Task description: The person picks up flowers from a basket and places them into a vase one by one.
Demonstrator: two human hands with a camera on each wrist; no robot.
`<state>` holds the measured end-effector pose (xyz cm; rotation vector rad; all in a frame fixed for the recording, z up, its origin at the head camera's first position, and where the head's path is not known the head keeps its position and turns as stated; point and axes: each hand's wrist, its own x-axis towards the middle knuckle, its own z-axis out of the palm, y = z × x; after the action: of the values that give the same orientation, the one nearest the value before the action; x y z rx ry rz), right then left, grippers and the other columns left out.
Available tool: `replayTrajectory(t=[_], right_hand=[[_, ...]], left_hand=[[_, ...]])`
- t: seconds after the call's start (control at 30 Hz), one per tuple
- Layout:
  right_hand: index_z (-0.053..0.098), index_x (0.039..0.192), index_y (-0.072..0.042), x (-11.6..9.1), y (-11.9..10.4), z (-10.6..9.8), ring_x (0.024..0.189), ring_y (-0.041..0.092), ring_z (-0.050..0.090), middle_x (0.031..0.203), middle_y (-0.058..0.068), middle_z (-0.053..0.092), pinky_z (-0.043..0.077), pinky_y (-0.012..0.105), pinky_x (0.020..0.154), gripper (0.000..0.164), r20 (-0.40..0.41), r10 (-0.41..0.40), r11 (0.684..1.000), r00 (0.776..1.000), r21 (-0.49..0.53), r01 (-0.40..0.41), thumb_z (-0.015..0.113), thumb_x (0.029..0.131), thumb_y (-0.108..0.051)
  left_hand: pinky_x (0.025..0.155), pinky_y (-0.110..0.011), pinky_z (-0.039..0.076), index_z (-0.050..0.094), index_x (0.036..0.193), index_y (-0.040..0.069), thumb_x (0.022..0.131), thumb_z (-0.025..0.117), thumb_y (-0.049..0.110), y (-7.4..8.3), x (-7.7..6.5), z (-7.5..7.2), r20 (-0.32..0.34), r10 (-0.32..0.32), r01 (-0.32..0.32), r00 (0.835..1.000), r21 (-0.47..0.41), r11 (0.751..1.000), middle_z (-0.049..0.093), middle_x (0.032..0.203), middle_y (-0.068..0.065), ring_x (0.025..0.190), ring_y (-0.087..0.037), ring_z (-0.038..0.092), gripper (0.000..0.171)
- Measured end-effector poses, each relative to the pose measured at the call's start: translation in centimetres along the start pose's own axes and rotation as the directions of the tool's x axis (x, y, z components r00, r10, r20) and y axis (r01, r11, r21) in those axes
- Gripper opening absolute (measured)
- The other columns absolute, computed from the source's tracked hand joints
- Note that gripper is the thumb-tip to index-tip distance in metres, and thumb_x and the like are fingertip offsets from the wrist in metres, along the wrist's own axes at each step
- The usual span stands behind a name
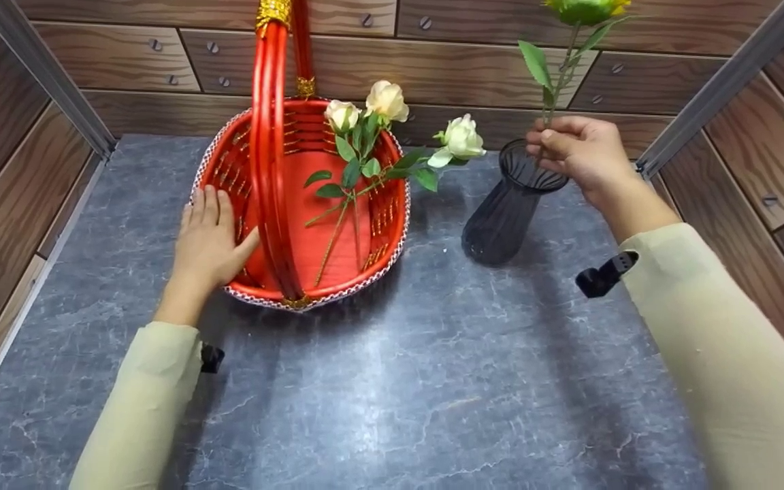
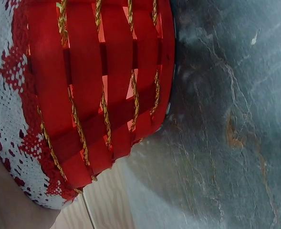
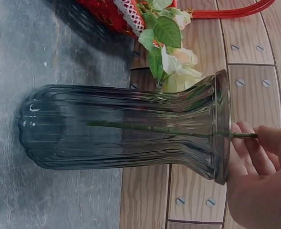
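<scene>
My right hand pinches the green stem of a yellow artificial flower between thumb and fingers, right at the mouth of a dark ribbed glass vase. In the right wrist view, the stem's lower end hangs inside the vase, above its bottom. The top of the bloom is cut off in the head view. My left hand rests with extended fingers on the left rim of a red woven basket, thumb spread inward beside the handle. Pale roses lean on the basket's right side, their stems inside.
The basket's tall red handle with gold wrapping arches over it. One white rose sticks out past the rim toward the vase. Wood-patterned panels enclose the grey marbled table at the back and sides.
</scene>
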<state>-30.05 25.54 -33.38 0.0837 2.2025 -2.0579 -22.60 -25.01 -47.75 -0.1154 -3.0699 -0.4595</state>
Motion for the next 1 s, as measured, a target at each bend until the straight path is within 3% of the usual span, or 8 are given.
replayTrajectory(t=[0.3, 0.57, 0.73, 1.0], right_hand=[[0.056, 0.121, 0.007, 0.6, -0.9, -0.2, 0.086, 0.015, 0.073, 0.093, 0.003, 0.075, 0.06, 0.026, 0.077, 0.025, 0.069, 0.086, 0.994, 0.994, -0.075, -0.081, 0.057, 0.096, 0.004], [0.05, 0.127, 0.009, 0.6, -1.3, -0.3, 0.083, 0.016, 0.073, 0.09, 0.004, 0.074, 0.059, 0.028, 0.081, 0.033, 0.092, 0.163, 0.986, 0.982, -0.052, -0.159, 0.056, 0.095, 0.007], [0.054, 0.12, 0.007, 0.1, -1.5, -0.6, 0.083, 0.017, 0.074, 0.089, 0.006, 0.076, 0.06, 0.029, 0.08, 0.026, 0.093, 0.166, 0.986, 0.982, -0.048, -0.162, 0.055, 0.094, 0.008], [0.06, 0.122, 0.006, -1.4, -2.1, -1.0, 0.088, 0.02, 0.075, 0.096, 0.009, 0.076, 0.06, 0.03, 0.08, 0.029, 0.108, 0.142, 0.99, 0.984, -0.015, -0.141, 0.056, 0.094, 0.007]], left_hand=[[0.122, -0.057, 0.001, 0.014, 0.154, -0.011, 0.1, 0.035, 0.059, 0.0, 0.1, -0.1, 0.002, -0.007, 0.007, 1.0, 0.006, 1.0, 0.007, 0.162, -0.033, 0.151, -0.047, 0.0, 0.091], [0.122, -0.058, 0.002, 0.013, 0.155, -0.011, 0.1, 0.033, 0.062, 0.0, 0.0, 0.0, 0.012, -0.008, 0.008, 1.0, 0.015, 1.0, 0.007, 0.162, -0.033, 0.151, -0.047, 0.0, 0.094], [0.122, -0.057, 0.002, 0.013, 0.155, -0.01, 0.1, 0.033, 0.062, 0.0, 0.0, 0.0, 0.011, -0.011, 0.01, 1.0, 0.016, 1.0, 0.007, 0.162, -0.032, 0.151, -0.047, 0.0, 0.093], [0.122, -0.057, 0.001, 0.013, 0.155, -0.01, 0.1, 0.033, 0.061, 0.0, 0.0, -0.1, 0.02, -0.009, 0.008, 1.0, 0.013, 1.0, 0.005, 0.162, -0.032, 0.151, -0.046, -0.002, 0.092]])
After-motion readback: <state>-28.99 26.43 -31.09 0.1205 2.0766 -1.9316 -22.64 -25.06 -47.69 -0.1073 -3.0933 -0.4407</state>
